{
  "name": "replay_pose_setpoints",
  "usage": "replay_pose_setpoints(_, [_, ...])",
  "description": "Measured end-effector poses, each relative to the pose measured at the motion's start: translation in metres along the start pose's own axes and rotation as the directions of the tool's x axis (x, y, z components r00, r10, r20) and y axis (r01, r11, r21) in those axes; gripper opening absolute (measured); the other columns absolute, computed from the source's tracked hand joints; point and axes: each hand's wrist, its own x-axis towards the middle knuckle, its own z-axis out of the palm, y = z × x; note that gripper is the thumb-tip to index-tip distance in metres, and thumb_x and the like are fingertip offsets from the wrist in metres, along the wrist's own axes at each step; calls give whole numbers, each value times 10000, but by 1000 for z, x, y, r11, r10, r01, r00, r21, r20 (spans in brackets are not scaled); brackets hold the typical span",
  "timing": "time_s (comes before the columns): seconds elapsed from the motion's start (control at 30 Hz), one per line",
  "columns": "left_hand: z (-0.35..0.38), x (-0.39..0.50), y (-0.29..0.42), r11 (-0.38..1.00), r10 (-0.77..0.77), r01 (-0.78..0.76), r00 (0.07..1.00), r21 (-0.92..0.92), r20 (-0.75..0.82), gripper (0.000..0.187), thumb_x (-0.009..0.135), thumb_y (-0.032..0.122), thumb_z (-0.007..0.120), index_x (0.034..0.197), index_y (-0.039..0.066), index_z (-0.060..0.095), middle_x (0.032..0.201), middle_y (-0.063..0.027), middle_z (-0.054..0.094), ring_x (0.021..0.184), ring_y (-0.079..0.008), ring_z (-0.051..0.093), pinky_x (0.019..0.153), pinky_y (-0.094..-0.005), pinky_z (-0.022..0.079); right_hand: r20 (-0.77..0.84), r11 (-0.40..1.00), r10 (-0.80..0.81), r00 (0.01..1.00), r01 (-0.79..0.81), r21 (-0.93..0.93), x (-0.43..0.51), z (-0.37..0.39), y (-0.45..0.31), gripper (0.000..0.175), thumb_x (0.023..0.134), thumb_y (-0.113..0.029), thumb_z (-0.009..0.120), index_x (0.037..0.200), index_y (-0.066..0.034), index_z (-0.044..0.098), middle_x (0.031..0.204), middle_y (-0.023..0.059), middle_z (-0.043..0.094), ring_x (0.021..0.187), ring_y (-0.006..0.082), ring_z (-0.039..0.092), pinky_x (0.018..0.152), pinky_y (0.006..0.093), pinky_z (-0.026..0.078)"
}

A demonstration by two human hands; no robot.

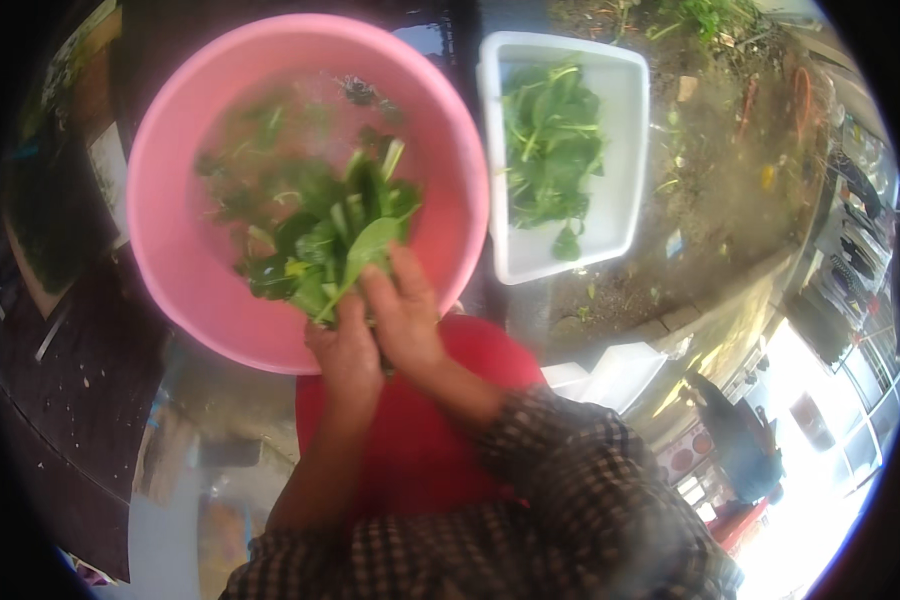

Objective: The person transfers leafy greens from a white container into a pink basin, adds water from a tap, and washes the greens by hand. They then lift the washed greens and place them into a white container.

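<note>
Over the near side of a large round pink plastic basin (pixel 154 247), my left hand (pixel 349 349) and my right hand (pixel 405 307) are close together on a bunch of leafy greens (pixel 345 247). The leaves point away from me and hide parts of the fingers. My right fingers lie across a broad leaf on top. More greens (pixel 270 127), blurred, lie in water inside the basin. To the right of the basin a white plastic tray (pixel 622 202) holds a pile of leafy greens (pixel 551 142) along its left side.
Red cloth (pixel 420 442) covers my lap below the basin. White boxes (pixel 619 375) stand at the right near my sleeve. Soil with plants (pixel 720 172) lies beyond the tray. A person (pixel 735 435) in dark clothes is farther off at the lower right.
</note>
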Motion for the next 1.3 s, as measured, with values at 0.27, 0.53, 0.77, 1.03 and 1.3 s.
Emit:
replay_pose_setpoints(0.27, [189, -45, 7, 981, 153, -185, 913, 51, 377, 290, 836, 161, 624, 1081, 21, 554, 975, -114, 623, 838, -211, 605, 722, -327, 487, 81, 514, -367, 926, 275, -813, 68, -191, -104, 395, 912, -177, 505, 1245, 35, 487, 1185, 235, 539, 1084, 340, 530, 922, 391, 420])
replay_pose_setpoints(0.53, [210, 13, -90, 715, 282, -485, 860, 504, 426, 715, 765, 218, 664, 1367, 38, 322, 1301, -249, 420, 1226, -368, 403, 1013, -416, 343, -67, 605, -263, 962, 110, -789, 196, -261, -23, 482, 864, -191, 603, 1303, -34, 480, 1268, 152, 532, 1163, 241, 507, 954, 326, 401])
replay_pose_setpoints(0.77, [115, 19, -61, 987, 78, -128, 915, 102, 395, 295, 846, 67, 626, 1133, 14, 578, 1039, -60, 607, 879, -102, 557, 742, -254, 463, -24, 625, -499, 866, 340, -702, 132, -170, -17, 407, 784, -102, 636, 1180, -36, 572, 1157, 154, 589, 1041, 230, 575, 879, 322, 450])
replay_pose_setpoints(1.03, [-62, 188, -49, 519, 326, -325, 930, 791, 168, 203, 822, 196, 658, 969, 58, 633, 693, -52, 587, 642, -90, 538, 563, -268, 443, 375, 664, -356, 856, 514, -543, 184, -23, 65, 357, 809, -162, 639, 1136, -29, 581, 1049, 180, 611, 980, 344, 590, 838, 396, 468])
replay_pose_setpoints(1.3, [-122, 306, -6, -110, 492, -457, 746, 882, 448, 683, 752, 292, 710, 1354, 169, 413, 1425, -145, 345, 1305, -368, 311, 1046, -473, 298, 317, 689, -131, 939, 316, -652, 271, 88, 72, 551, 730, -288, 713, 1206, -75, 537, 1028, 148, 654, 869, 308, 647, 781, 377, 506])
